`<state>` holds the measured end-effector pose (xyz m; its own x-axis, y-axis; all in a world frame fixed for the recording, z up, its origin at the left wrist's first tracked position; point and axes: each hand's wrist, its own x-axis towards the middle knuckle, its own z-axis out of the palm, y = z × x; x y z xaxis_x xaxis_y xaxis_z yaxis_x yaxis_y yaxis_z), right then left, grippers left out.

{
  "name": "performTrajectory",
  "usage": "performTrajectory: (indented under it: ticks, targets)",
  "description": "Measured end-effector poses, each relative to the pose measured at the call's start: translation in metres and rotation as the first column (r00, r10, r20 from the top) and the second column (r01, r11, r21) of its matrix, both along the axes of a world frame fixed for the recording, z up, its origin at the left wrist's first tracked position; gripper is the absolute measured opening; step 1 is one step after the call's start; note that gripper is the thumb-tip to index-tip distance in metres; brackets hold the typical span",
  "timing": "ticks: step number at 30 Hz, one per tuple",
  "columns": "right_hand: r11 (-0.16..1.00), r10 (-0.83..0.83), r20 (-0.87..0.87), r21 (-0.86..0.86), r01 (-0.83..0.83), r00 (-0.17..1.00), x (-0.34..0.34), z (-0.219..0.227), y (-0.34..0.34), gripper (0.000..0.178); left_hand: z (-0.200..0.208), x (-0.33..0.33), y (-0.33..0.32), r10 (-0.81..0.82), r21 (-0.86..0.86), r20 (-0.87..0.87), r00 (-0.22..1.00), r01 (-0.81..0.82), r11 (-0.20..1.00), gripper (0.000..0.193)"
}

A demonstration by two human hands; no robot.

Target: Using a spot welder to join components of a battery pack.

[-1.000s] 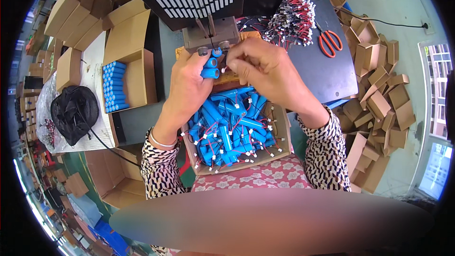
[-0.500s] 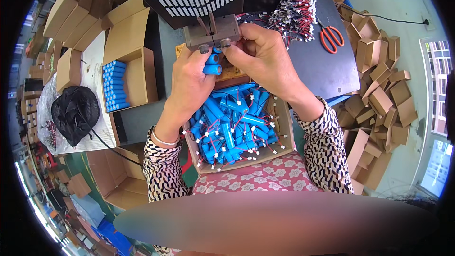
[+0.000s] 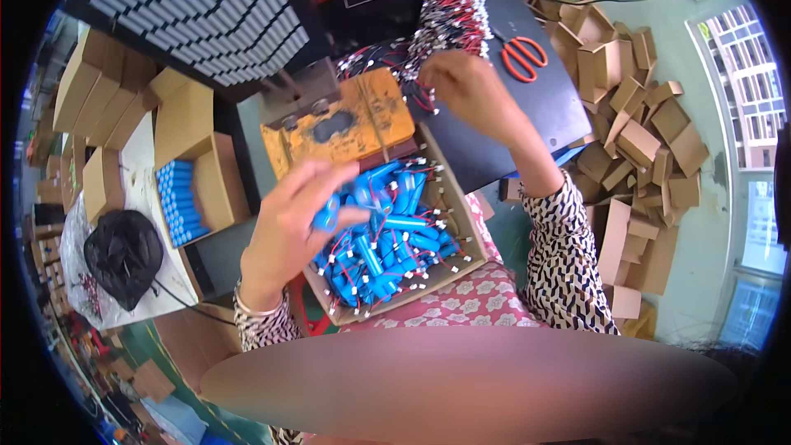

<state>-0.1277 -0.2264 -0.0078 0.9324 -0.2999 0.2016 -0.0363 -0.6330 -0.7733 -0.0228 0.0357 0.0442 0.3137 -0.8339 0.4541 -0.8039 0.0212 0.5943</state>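
Observation:
Over the carton of wired cells (image 3: 474,251), my left hand (image 3: 284,218) is closed loosely round a blue cylindrical battery cell (image 3: 327,214). Another blue cell, smeared by motion, shows just beyond its fingertips; whether the hand touches it I cannot tell. Inside the carton lie several blue cells with red and black leads and white plugs. My right hand (image 3: 474,95) hovers with curled fingers beside a heap of plug leads (image 3: 453,21); its fingertips are partly hidden, so what they pinch does not show.
A black machine (image 3: 362,21) with a lit red switch stands at the back, its metal head (image 3: 305,95) over a stained orange block (image 3: 354,119). Orange-handled scissors (image 3: 524,59) lie right. Plain blue cells fill part of a box (image 3: 227,189) at left. Small cartons (image 3: 634,124) are piled at right.
Both hands have left the machine's metal head. My left hand came down over the carton with a cell; my right hand moved right towards the leads. The view has turned and shifted.

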Motion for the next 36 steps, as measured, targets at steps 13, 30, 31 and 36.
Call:
performTrajectory:
  ticks: [13, 30, 31, 36]
  targets:
    - [0.818, -0.178, -0.155, -0.573, 0.058, 0.972, -0.017, -0.012, 0.007, 0.015, -0.005, 0.015, -0.011, 0.256, 0.177, -0.407, 0.877, -0.200, 0.964, 0.020]
    - [0.994, 0.032, 0.197, -0.109, -0.010, 0.980, 0.005, 0.059, 0.071, 0.010, -0.038, 0.023, -0.034, 0.215, -0.049, -0.092, 0.972, -0.220, 0.974, 0.022]
    - [0.998, 0.038, 0.204, -0.046, -0.029, 0.978, 0.009, 0.058, 0.072, 0.010, -0.035, 0.022, -0.033, 0.220, -0.022, -0.072, 0.973, -0.222, 0.975, 0.023]
    - [0.959, -0.031, 0.122, 0.282, -0.004, 0.992, 0.028, 0.045, 0.082, 0.013, -0.041, 0.022, -0.033, 0.231, -0.077, -0.052, 0.972, -0.234, 0.969, 0.025]
